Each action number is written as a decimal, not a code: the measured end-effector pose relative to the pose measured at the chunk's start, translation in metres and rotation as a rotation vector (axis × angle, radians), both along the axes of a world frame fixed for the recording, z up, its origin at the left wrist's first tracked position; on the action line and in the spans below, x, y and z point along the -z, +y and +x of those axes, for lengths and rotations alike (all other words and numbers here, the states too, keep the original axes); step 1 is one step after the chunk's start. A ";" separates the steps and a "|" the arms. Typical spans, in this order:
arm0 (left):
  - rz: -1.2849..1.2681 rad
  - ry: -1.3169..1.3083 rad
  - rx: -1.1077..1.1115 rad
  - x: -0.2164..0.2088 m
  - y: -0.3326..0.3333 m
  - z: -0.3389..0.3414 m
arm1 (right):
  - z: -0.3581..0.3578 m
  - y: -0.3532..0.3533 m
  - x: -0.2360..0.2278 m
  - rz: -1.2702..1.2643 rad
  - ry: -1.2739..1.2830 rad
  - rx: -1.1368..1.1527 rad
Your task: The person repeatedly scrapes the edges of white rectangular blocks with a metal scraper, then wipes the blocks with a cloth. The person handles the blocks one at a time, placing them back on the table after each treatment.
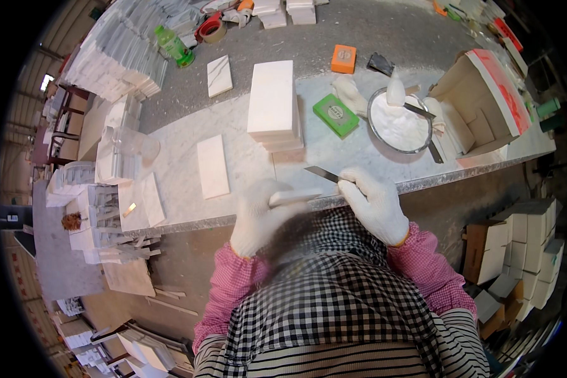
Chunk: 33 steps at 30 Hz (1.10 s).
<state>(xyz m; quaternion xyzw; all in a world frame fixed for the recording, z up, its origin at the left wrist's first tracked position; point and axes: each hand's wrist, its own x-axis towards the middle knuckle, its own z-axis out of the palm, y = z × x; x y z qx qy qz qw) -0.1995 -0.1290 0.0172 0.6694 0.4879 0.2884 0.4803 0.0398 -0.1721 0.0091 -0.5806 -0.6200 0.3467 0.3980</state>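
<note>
My left hand [256, 216], in a white knit glove and smeared by motion, grips a small white tile [294, 196] seen nearly edge-on at the table's front edge. Gloved the same way, my right hand [379, 206] is closed around a narrow metal scraper blade [322, 173], which points to the left above the tile. Beyond the hands rises a stack of white tiles [272, 104]. A single flat tile [213, 166] lies left of that stack. To the right is a metal bowl [401, 133] of white paste, with a white squeeze bottle [395, 92] and another blade [419, 111] at it.
A green box [336, 116], an orange box [343, 58] and an open cardboard box [482, 107] are on the table. A veined tile [220, 76], a green bottle [174, 46] and slab stacks [116, 60] occupy the far left. White boxes [523, 246] are piled at lower right.
</note>
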 end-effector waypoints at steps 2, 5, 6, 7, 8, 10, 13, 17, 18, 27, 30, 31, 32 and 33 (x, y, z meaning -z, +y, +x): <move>-0.097 0.090 0.031 0.002 0.012 -0.002 | 0.000 0.000 0.007 -0.035 -0.061 0.068; -0.150 0.344 0.146 0.022 0.042 -0.005 | 0.002 0.001 0.033 0.017 -0.178 0.120; -0.135 0.367 0.176 0.029 0.050 -0.001 | 0.004 0.003 0.043 0.050 -0.220 0.137; -0.124 0.390 0.205 0.038 0.055 0.003 | 0.008 0.005 0.049 0.107 -0.302 0.133; -0.113 0.413 0.236 0.045 0.058 0.007 | 0.007 0.005 0.054 0.073 -0.296 0.132; -0.091 0.523 0.288 0.036 0.066 0.029 | 0.009 0.004 0.063 0.000 -0.292 0.149; -0.089 0.567 0.342 0.048 0.079 0.046 | 0.015 0.000 0.075 0.036 -0.295 0.139; -0.025 0.745 0.285 0.027 0.076 0.076 | 0.022 -0.004 0.081 0.062 -0.249 0.129; 0.040 0.724 0.291 0.035 0.074 0.075 | 0.022 -0.006 0.084 0.052 -0.244 0.118; 0.529 0.815 0.365 0.060 0.062 0.078 | 0.016 -0.004 0.082 -0.003 -0.104 0.194; 0.494 0.741 0.455 0.059 0.063 0.082 | 0.012 -0.005 0.081 -0.079 -0.071 0.191; 0.460 0.706 0.469 0.061 0.065 0.081 | 0.011 -0.004 0.081 -0.110 -0.058 0.185; 0.425 0.671 0.483 0.062 0.066 0.080 | 0.011 -0.004 0.083 -0.109 -0.057 0.192; 0.398 0.648 0.492 0.062 0.067 0.079 | 0.010 -0.003 0.083 -0.105 -0.055 0.196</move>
